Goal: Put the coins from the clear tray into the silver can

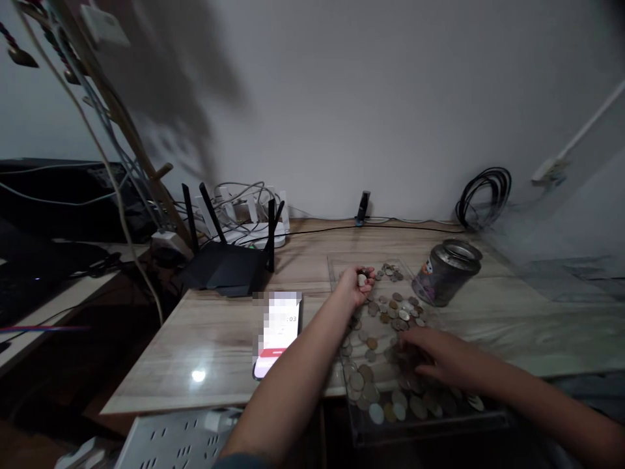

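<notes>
Nearest the camera, at 7 o'clock under the desk edge: white perforated panel (170, 443), partly cut off. Both forearms come in from 5–6 o'clock, hands well apart.

Right hand (430, 361) lies palm down, fingers spread flat on the coins (385, 326) in the clear tray (430, 426), near its middle. Not gripping anything visible; what's under the palm is hidden.

Left hand (358, 283) is farther out, at the tray's 11 o'clock corner, fingers curled closed around a few coins; one pale coin shows between thumb and fingers.

Coins are loose, mixed silver and copper tones, spread through the tray from near edge to far edge, thinner at the far end.

Phone (277, 333) lies flat at 9 o'clock of the tray, screen lit, just beside the left forearm.

Metal tin (446, 272) lies tilted at the tray's 1 o'clock, open mouth up, touching or just beside the tray rim; can't tell which.

Farther, 10 o'clock: black router (225, 266), antennas up, white power strip (254, 233) behind it. Coiled black cable (483, 195) at 1 o'clock against the wall.
</notes>
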